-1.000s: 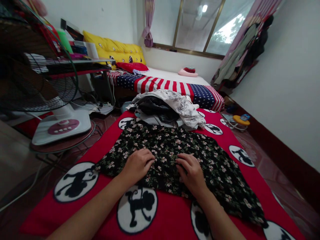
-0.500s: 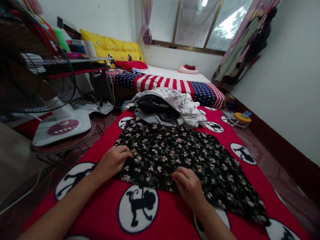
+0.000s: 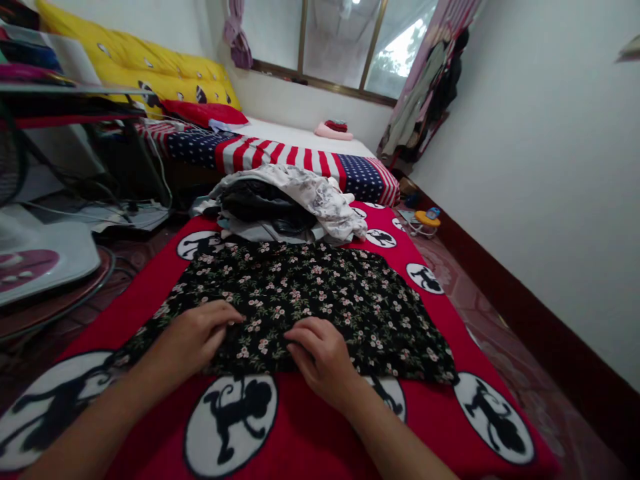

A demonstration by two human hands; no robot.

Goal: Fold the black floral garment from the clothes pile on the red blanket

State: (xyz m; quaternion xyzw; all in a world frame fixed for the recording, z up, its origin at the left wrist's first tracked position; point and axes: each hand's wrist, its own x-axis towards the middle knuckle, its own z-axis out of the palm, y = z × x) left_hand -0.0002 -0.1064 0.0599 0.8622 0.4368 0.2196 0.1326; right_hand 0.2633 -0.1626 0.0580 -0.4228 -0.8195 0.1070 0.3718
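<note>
Two hands, left hand [image 3: 193,337] and right hand [image 3: 320,353], fingers flat on floral garment [image 3: 320,300] over red monkey-print blanket [image 3: 310,433].

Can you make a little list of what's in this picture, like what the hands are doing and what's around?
left hand: lies flat on the black flowered cloth, near its front edge
right hand: fingers curled on the cloth's front edge
cloth: spread out on the red monkey blanket
behind the cloth: a pile of clothes, touching its far edge
farther back: striped and starred bedding, yellow cushion
left side: white fan base
</note>
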